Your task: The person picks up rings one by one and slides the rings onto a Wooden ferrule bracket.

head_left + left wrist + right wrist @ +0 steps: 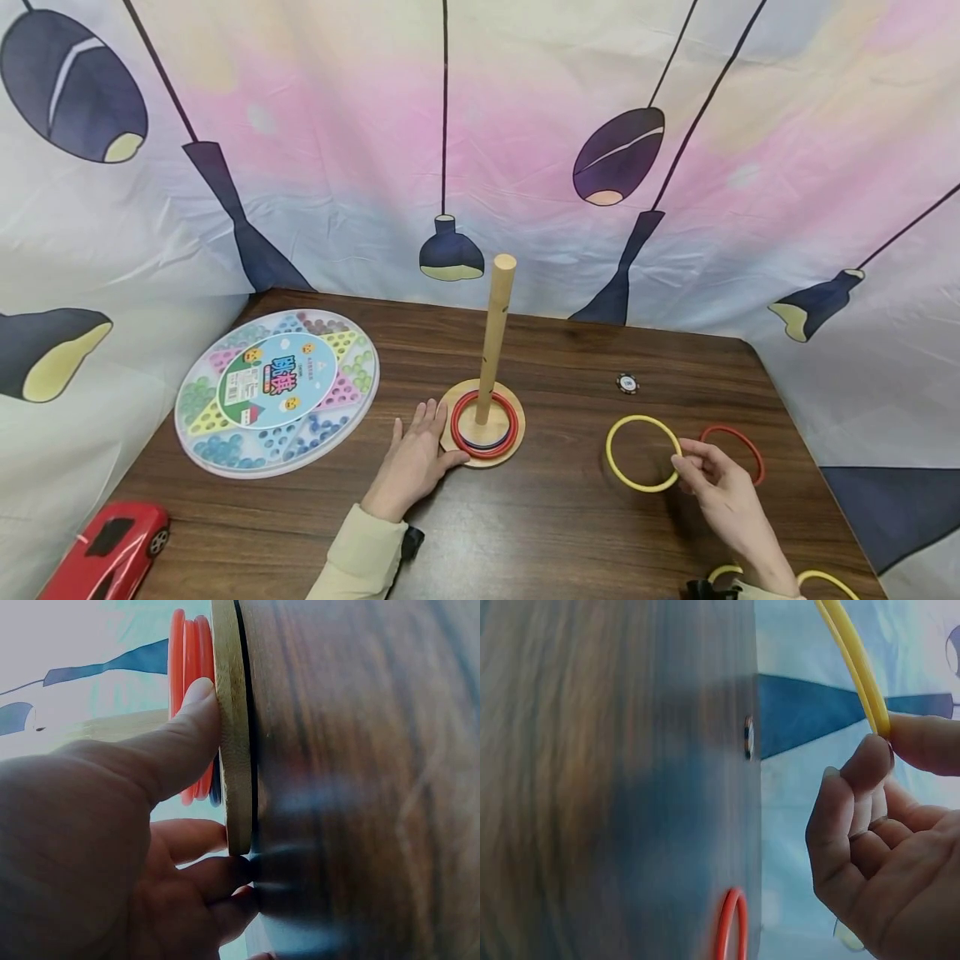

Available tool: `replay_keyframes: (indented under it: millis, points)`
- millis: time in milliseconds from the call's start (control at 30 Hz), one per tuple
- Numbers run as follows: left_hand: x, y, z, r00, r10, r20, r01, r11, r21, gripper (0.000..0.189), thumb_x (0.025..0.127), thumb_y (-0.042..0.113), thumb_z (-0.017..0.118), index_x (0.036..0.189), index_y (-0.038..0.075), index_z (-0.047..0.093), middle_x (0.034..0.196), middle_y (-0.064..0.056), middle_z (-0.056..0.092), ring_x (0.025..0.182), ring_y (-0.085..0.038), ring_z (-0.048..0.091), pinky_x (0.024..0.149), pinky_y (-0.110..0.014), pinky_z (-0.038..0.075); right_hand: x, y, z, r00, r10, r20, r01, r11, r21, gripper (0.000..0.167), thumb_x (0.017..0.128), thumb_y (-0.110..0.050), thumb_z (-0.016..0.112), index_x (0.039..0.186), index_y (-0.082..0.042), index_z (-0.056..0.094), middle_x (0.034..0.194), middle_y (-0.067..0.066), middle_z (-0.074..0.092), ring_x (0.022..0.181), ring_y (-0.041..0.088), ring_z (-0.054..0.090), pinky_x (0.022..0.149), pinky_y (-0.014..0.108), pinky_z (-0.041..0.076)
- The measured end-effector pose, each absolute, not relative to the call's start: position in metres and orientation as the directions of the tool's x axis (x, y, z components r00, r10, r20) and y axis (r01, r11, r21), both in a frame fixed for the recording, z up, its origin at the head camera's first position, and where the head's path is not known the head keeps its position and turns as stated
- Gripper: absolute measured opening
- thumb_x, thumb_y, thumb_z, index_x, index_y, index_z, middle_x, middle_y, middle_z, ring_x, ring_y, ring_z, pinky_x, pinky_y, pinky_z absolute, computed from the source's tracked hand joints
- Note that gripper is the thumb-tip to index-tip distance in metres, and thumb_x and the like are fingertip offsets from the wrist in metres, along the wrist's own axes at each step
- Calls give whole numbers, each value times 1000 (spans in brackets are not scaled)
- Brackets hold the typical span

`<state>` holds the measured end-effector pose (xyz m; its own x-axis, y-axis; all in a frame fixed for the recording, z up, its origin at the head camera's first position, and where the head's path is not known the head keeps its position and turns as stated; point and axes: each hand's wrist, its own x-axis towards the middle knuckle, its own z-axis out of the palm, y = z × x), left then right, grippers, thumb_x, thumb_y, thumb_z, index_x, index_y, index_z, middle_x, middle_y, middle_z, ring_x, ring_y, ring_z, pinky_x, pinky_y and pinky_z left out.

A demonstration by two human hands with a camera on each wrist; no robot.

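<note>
A wooden ring-toss stand [495,333] with a round base stands upright on the table. Red rings [455,433] and a dark blue one lie around the foot of its peg. My left hand [411,467] holds the base by its left edge, the thumb on the near side close to the rings [177,667] and the fingers along the rim. On the right, a yellow ring [611,462] is pinched between the thumb and forefinger of my right hand [723,492], held above the table. Behind that hand, a red ring [759,458] is partly hidden.
A poker chip [627,383] lies toward the back right. At the left are a round Chinese checkers box [360,408] and a red toy car [112,546]. More yellow rings [828,577] sit at the front right. A printed curtain [360,167] stands behind the table.
</note>
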<state>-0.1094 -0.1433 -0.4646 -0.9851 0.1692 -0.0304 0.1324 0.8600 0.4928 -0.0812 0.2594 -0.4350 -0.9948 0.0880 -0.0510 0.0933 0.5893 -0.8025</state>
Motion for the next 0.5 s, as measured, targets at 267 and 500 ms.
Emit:
replay_keyframes:
  millis: [267, 500]
  points:
    - [-109, -144, -467, -984, 175, -7, 150, 862, 484, 83, 88, 43, 67, 146, -7, 36, 150, -28, 32, 142, -40, 25, 110, -65, 16, -91, 237, -429, -997, 77, 7, 33, 497, -867, 40, 99, -28, 57, 126, 1, 54, 101, 19, 61, 80, 19, 62, 68, 29, 55]
    - [-109, -145, -467, -984, 178, -2, 155, 862, 483, 83, 88, 44, 67, 146, -7, 37, 150, -29, 32, 142, -40, 26, 111, -65, 16, -96, 216, -421, -996, 15, 93, -81, 379, -922, 32, 99, -19, 58, 122, 3, 55, 94, 9, 62, 79, 18, 63, 68, 28, 56]
